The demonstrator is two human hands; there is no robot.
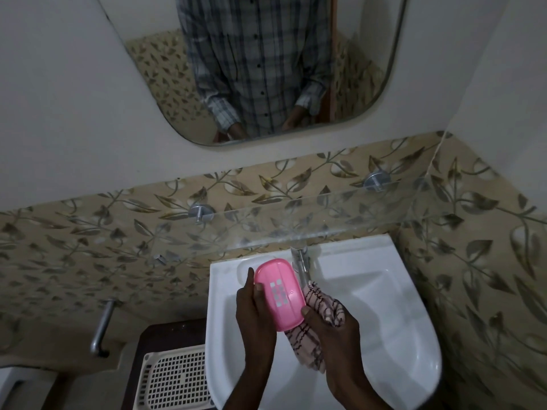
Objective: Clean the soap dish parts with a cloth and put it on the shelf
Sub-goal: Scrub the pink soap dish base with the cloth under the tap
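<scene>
- Leafy tiles cover the wall. A mirror [266,69] is at the top of the frame and a white sink [414,335] is at the bottom middle.
- A glass shelf [325,214] runs across the middle of the frame, just above the tap [299,257].
- The pink dish [279,294] is up in the air over the sink, near the middle of the frame and below the shelf. Only one part of it shows. It has a patch of small squares in its middle.
- The dish looks like thin, hard plastic, so I think it is light, stiff and smooth. It may be slippery if it is wet, and it could crack if it fell into the sink.
- The two long edges look like the best place to hold it. That leaves the flat face free to wipe.
- The left grip [254,315] is curled round the left long edge, with the thumb on the top face and the fingers behind.
- The right grip [334,329] is closed tight on the cloth [307,344]. Its thumb tip touches the lower right edge of the dish.
- The cloth is soft and floppy, pink with dark lines. It is bunched up against the right side of the dish and hangs down under it.
- A white basket [174,380] with holes sits at the lower left of the frame.
</scene>
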